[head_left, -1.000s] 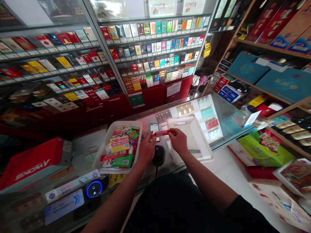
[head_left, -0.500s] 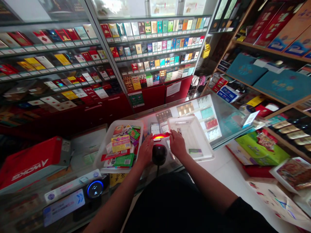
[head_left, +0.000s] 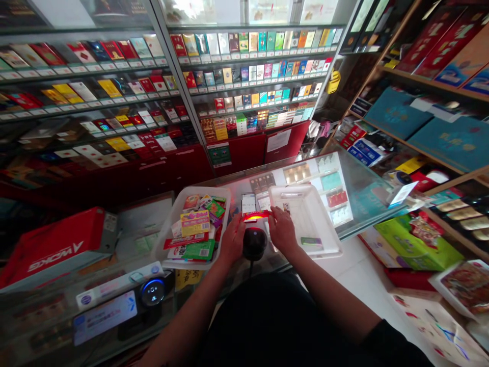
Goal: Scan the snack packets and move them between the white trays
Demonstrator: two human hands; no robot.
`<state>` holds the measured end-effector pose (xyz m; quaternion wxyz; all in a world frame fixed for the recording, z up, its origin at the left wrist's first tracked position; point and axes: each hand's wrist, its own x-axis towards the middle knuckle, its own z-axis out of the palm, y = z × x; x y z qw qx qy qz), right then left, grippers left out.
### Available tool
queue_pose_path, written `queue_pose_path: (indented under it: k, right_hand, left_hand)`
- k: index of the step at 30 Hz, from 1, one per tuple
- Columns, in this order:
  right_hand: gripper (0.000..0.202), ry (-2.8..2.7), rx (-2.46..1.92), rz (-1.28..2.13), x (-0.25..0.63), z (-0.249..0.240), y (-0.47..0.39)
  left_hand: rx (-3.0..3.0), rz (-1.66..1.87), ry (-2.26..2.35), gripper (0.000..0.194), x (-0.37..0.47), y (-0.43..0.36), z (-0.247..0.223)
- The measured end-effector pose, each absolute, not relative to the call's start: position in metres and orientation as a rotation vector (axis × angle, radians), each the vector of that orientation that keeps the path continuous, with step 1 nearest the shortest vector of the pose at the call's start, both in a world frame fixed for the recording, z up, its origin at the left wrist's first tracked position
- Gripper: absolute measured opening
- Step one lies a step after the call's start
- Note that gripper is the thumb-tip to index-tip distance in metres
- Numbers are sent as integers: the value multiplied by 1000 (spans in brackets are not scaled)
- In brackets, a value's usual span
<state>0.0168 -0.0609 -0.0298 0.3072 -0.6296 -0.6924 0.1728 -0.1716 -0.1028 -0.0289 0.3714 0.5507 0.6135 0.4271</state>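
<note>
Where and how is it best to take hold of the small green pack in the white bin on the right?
I would pinch the green pack at mid-length, across its two long edges, coming from straight above. It is narrow and seems to lie flat on the floor of the white bin, whose raised near wall probably hinders a low approach.

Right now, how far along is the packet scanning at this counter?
Probably done: the thin green packet in the white plastic tub on the right. In hand: a slim red packet, its ends at the left hand and right hand, lit red by the black scanner. Seemingly left: colourful packets heaped in the left white plastic tub.
</note>
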Motion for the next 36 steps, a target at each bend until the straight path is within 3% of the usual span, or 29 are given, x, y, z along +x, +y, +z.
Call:
queue_pose_path:
  k: [15, 23, 36]
  right_hand:
    - [48, -1960, -1284, 760, -94, 31, -45]
    - [67, -2074, -1163, 867, -162, 47, -18]
    - [52, -2063, -1230, 776, -111, 33, -18]
  left_hand:
    - [1308, 1435, 1825, 58, -243, -109, 18]
    - [1241, 1500, 1983, 64, -309, -88, 28]
    - [1187, 1425, 1911, 52, -270, -81, 38]
